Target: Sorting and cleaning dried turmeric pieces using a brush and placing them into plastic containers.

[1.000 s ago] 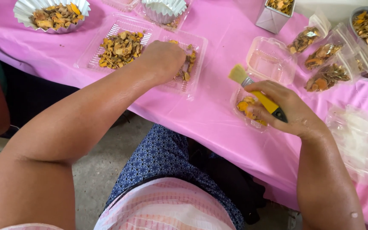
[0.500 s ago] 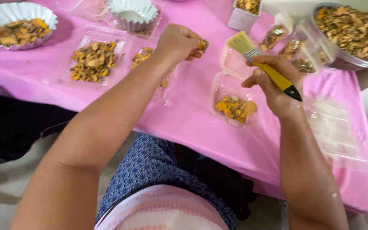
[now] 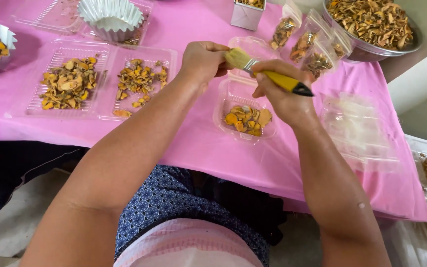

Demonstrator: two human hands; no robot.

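Note:
My left hand is raised over the pink table with its fingers pinched shut on a small dried yellow slice, which is mostly hidden. My right hand grips a brush with a yellow handle. The pale bristles rest against my left fingertips. Below both hands sits a small clear plastic tub with several orange-yellow dried slices in it. An open clear clamshell tray lies to the left, and both its halves hold dried slices.
A metal bowl of dried slices stands at the back right, with filled clear bags and a small box beside it. Fluted white cups stand at the back left. Clear empty tubs are stacked at the right, over a pink cloth.
My left hand has left the clamshell tray and risen to the right with a slice. My right hand has brought the brush up from the small tub to meet those fingertips.

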